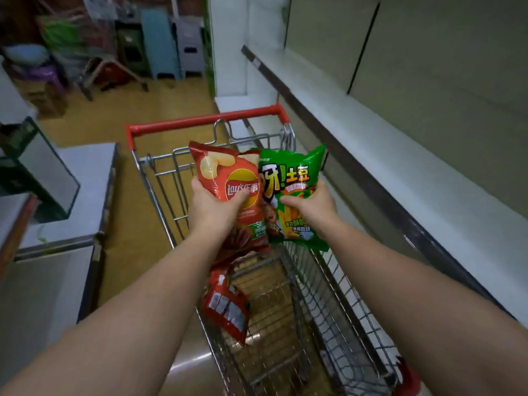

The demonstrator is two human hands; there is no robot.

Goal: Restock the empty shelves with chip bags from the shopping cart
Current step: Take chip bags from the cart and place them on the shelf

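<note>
My left hand (213, 205) grips a red Lay's chip bag (228, 178), held upright above the wire shopping cart (328, 304). Beside it, my right hand (310, 205) holds a green potato-snack bag (291, 172), and the two bags touch edge to edge. Down in the cart's basket lies another red chip bag (225, 307), with a darker bag partly hidden under my left arm. The white shelves (385, 144) run along the right side of the cart and carry no goods where I can see them.
The cart's red handle (205, 120) is at the far end. Grey metal counters (71, 195) and a dark glass-fronted box (43, 172) stand on the left. Stacked plastic stools (163, 41) and clutter fill the back of the aisle. Tan floor lies between.
</note>
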